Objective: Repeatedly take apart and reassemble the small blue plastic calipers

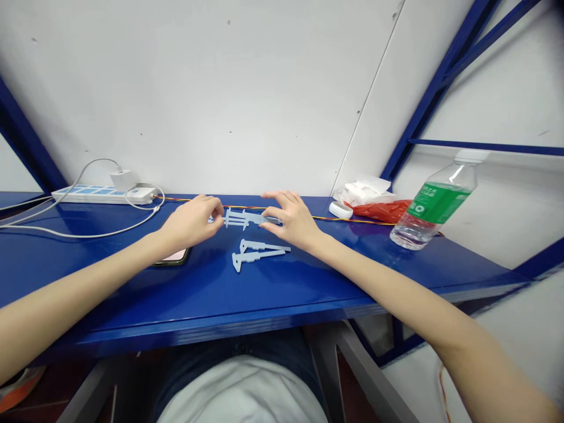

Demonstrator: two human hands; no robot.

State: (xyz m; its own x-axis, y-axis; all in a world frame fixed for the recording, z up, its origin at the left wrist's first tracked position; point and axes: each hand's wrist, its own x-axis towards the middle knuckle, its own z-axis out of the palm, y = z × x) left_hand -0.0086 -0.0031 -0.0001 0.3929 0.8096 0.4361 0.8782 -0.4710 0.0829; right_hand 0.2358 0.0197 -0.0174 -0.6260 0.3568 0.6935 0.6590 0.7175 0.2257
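L grip is pinching the left end of a pale-blue plastic caliper cutout, R grip apparently pinching its right end; long axis is running L-R, near the counter's back edge, 2nd cutout lying just frontward.

My left hand and right hand pinch opposite ends of a pale blue plastic caliper over my blue metal bench. A second plastic caliper lies on the bench just nearer me than my hands. A phone sits under my left wrist, a power strip lies beyond that hand, and a water bottle stands to the right of my right hand.
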